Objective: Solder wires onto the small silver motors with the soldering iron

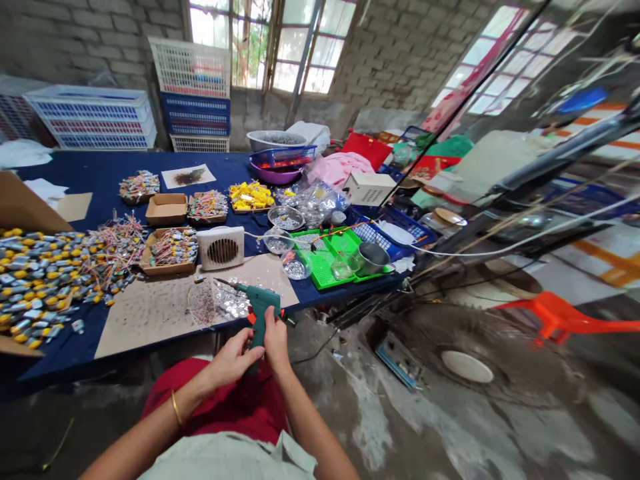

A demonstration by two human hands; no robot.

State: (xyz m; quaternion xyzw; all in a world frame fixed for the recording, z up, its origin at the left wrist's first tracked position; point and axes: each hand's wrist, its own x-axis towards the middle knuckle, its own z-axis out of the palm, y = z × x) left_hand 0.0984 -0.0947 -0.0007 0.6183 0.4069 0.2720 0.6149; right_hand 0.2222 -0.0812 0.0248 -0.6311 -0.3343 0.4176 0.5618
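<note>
A dark green tool shaped like a drill or glue gun (pixel 261 303) is held upright by its handle at the table's front edge, its thin tip pointing left. My left hand (pixel 234 357) wraps the handle from the left, low down, with a gold bangle on that wrist. On the handle's right side, just under the tool's body, my right hand (pixel 276 339) is closed. Beneath and left of the tip lies a brown cardboard sheet (pixel 150 317) with small shiny pieces (pixel 235 299) on it. A small white fan-like box (pixel 221 248) stands behind the cardboard.
Many grey and yellow motor-like parts (pixel 35 287) are heaped at the left. Small boxes of wired parts (pixel 173 247) stand behind the cardboard. A green tray (pixel 327 270) with bowls lies to the right. A cable hangs beside the tool; a round fan (pixel 465 367) is at the right.
</note>
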